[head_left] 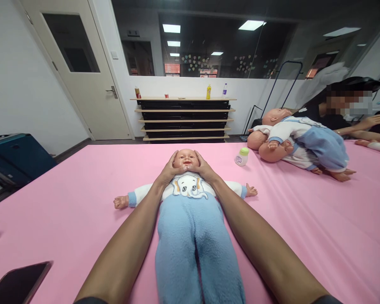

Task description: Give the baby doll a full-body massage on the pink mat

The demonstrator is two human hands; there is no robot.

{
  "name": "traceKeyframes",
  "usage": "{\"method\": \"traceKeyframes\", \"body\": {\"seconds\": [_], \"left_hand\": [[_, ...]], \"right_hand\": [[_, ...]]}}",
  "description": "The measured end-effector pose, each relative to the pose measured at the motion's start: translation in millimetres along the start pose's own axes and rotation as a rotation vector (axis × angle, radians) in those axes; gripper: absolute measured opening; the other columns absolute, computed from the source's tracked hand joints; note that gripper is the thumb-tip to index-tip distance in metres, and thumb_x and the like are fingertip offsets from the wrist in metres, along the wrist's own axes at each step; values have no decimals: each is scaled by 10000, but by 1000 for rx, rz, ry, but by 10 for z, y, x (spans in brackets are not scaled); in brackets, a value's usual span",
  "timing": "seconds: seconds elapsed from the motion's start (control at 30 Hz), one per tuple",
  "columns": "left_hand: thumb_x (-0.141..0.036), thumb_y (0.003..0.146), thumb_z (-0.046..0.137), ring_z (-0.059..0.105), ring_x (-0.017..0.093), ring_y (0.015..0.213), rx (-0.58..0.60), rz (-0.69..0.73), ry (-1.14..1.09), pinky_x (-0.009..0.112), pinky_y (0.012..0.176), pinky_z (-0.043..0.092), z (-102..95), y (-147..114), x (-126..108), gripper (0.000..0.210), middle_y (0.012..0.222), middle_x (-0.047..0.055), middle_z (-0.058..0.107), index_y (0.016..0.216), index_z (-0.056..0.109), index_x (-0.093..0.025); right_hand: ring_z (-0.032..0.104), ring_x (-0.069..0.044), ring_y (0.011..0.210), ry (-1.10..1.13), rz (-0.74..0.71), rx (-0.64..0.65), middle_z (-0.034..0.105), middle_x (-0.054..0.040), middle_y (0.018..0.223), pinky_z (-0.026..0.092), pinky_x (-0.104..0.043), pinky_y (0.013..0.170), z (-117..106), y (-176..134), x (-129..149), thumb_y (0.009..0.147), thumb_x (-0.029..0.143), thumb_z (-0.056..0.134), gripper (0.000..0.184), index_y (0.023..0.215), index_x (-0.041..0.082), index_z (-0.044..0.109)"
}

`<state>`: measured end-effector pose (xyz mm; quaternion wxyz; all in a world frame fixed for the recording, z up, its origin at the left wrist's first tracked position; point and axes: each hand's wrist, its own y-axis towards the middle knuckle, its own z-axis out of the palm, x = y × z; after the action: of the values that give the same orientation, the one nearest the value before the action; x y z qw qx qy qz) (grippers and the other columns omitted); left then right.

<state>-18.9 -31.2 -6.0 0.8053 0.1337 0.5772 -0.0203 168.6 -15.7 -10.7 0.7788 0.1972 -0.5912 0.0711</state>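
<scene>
A baby doll (193, 228) lies on its back on the pink sheet (82, 181), arms spread wide and head away from me. It wears a white top with an elephant face and fluffy blue trousers. My left hand (171, 168) cups the left side of the doll's head, with the thumb at its chin. On the other side my right hand (204, 167) does the same, and both thumbs nearly meet under the mouth. Fingers of both hands wrap round the head and are partly hidden. A small bottle with a green cap (241, 157) stands beyond the doll's right-hand arm.
Several more dolls (316, 139) lie piled at the right, beside another person (329, 109). A dark phone (20, 283) rests at the near left. Behind the table are a rack of stacked boards (185, 110) with bottles on top and a door (72, 76).
</scene>
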Motion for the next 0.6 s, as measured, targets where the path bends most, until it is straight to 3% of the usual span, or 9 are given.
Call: {"method": "traceKeyframes", "body": {"seconds": [0.4,0.6], "left_hand": [[-174,682,780,514,301,1251,65,-58,-116,434,1072,413,33,-59,-69,1016,1434,110,449,1513,211,-303],[-198,610,847,437,318,1314,4,3,-7,443,1101,374,-8,7,16,1101,1493,111,365,1511,222,-284]], "right_hand": [[505,-270,1256,142,41,42,442,-41,1440,410,-448,1079,24,8,-4,688,214,746,1015,1515,299,164],[378,-264,1359,-27,-12,-26,326,-29,1515,346,-415,1130,3,5,-2,621,253,824,1074,1506,291,216]]}}
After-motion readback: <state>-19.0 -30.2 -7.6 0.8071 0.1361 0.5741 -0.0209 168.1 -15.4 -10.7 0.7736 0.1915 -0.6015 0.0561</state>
